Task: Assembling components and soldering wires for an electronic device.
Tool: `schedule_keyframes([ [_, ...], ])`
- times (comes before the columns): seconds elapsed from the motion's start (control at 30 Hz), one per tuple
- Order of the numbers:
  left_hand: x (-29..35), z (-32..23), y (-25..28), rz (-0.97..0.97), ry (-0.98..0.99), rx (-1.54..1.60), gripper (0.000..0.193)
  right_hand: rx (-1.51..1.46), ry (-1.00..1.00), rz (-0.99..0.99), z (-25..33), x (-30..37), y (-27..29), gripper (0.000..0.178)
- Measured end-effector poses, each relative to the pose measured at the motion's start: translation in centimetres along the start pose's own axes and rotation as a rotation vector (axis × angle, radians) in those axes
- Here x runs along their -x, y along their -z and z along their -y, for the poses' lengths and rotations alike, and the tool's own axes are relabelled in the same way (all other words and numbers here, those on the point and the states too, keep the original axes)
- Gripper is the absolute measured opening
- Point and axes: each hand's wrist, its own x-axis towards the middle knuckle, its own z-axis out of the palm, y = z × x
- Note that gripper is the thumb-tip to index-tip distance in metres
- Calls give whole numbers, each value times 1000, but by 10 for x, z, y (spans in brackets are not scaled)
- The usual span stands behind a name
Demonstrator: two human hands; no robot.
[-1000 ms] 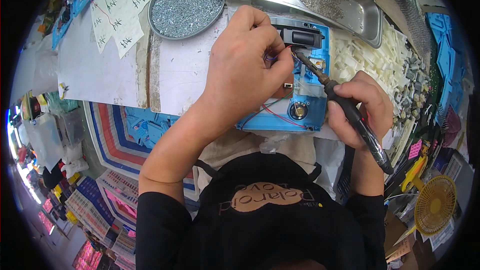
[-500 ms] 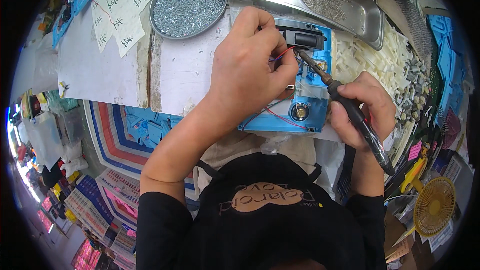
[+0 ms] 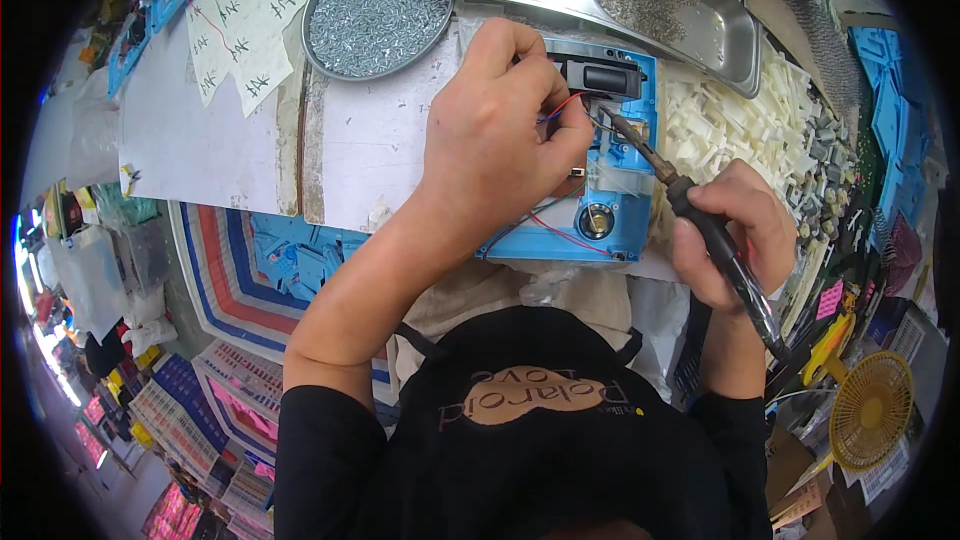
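A blue plastic housing (image 3: pixel 636 225) lies on the bench in front of me, with a black part (image 3: pixel 607 80) at its far end and a round metal-rimmed piece (image 3: pixel 597 221) at its near end. My left hand (image 3: pixel 505 120) reaches over its left side, thumb and fingers pinched on thin red and blue wires (image 3: pixel 568 103); the fingertips are partly hidden. My right hand (image 3: pixel 742 230) grips a soldering iron (image 3: pixel 715 225) by its black handle. The iron's tip points into the housing, just below the black part and close to the wires; whether it touches anything I cannot tell.
Beyond the housing stand a round tray of small screws (image 3: pixel 378 10) and a steel compartment tray (image 3: pixel 735 40) of small metal parts. White plastic pieces (image 3: pixel 720 120) are heaped to the right. A yellow fan (image 3: pixel 870 410) sits at the lower right, a marked paper sheet (image 3: pixel 245 20) at the far left.
My right hand and the soldering iron have shifted slightly to the right and toward me. The left hand keeps its pinch on the wires over the housing.
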Motion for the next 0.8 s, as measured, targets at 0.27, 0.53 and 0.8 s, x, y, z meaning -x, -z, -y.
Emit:
schedule_keyframes([
  [0.27,1,-1,0,2,-3,7,11,-29,-37,-46,2,9,5,29],
  [0.53,0,-2,1,22,9,7,11,-52,-45,-66,1,10,7,28],
  [0.8,3,-5,6,-37,-23,-27,16,-44,-36,-76,-1,15,15,29],
])
